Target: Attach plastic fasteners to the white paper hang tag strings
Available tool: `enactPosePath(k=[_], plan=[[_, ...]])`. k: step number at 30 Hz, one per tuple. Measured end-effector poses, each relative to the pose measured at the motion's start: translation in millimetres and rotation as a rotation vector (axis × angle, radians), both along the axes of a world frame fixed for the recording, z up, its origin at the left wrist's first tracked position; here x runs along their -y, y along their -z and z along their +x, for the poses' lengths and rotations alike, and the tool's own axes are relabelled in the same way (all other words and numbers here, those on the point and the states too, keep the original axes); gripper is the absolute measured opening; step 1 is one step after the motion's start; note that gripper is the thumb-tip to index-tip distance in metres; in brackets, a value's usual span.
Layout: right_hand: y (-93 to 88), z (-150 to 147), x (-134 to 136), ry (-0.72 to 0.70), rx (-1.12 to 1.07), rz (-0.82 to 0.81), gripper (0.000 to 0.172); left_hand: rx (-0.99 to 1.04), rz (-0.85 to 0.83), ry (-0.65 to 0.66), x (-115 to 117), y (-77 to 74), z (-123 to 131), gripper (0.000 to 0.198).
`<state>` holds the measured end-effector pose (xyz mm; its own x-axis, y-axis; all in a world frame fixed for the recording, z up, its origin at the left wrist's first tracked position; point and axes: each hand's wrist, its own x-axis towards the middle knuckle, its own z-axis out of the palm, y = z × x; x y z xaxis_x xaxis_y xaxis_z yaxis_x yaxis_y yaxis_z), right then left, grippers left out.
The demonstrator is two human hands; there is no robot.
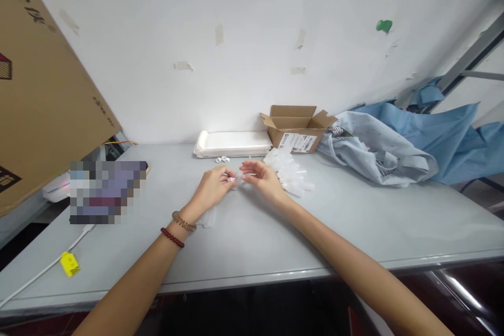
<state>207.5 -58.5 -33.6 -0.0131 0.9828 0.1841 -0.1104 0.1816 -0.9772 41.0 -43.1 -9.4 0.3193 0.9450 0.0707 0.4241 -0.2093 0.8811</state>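
My left hand [214,185] is closed in a pinch on a small white cap [231,179] at the middle of the table. Facing it, my right hand [263,179] has curved fingers, with thumb and fingertips around a small clear plastic piece [238,175] that meets the cap. The fingers hide most of both parts. Several loose white caps [222,159] lie just beyond my hands. A pile of translucent plastic tubes [293,176] spreads behind and to the right of my right hand. More clear plastic [208,218] lies beside my left wrist, partly hidden.
White flat packets [236,143] are stacked against the wall, beside an open cardboard box [297,134]. A light blue cloth bag [378,149] rests at the right. At the left are a blurred-out object [110,191], a white cable [39,273] and a large carton [47,84].
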Motion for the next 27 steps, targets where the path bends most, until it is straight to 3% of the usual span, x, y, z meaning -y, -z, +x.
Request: enactPosePath(k=[10,17,20,27], plan=[[1.7,-3.3,1.8,0.029,0.186,0.084,0.033,0.02,-0.065,0.094,-2.5,2.7,-2.6,0.017],[4.3,-2.2,-0.8,0.068,0.28,0.136,0.03,0.007,0.027,0.028,-7.2,1.6,-6.9,0.018],[6.0,-1.5,-1.3,0.073,0.275,0.145,0.032,0.092,0.021,-0.021,-9.2,-0.9,-9.3,0.022],[11.0,-7.7,2.5,0.047,0.307,0.224,0.028,0.387,-0.19,-0.093,-4.3,-6.7,-7.4,0.034]])
